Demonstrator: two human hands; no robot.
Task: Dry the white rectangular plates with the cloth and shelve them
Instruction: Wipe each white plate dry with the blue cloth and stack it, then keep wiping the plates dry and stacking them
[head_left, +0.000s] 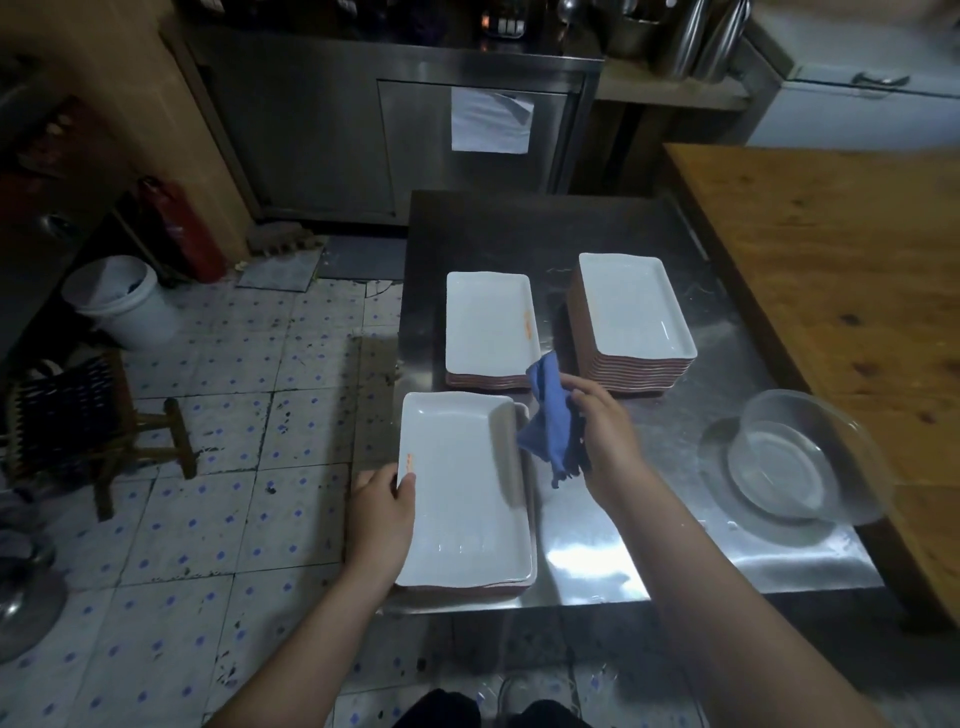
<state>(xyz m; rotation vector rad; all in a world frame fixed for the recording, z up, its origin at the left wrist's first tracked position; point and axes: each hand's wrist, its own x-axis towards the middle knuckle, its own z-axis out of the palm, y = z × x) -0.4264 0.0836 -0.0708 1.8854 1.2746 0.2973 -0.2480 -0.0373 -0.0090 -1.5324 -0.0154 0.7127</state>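
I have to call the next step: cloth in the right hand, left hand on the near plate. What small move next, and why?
Probably sweep the blue cloth inward across the near plate. The left hand grips its left rim, steadying it, while the right hand holds the cloth bunched at the far right corner, off the inner surface.

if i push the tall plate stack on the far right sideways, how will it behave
Probably heavy: the tall stack holds many ceramic-looking plates. It would likely slide rather than tip, being wider than tall on the smooth steel table. Upper plates might shift and chip.
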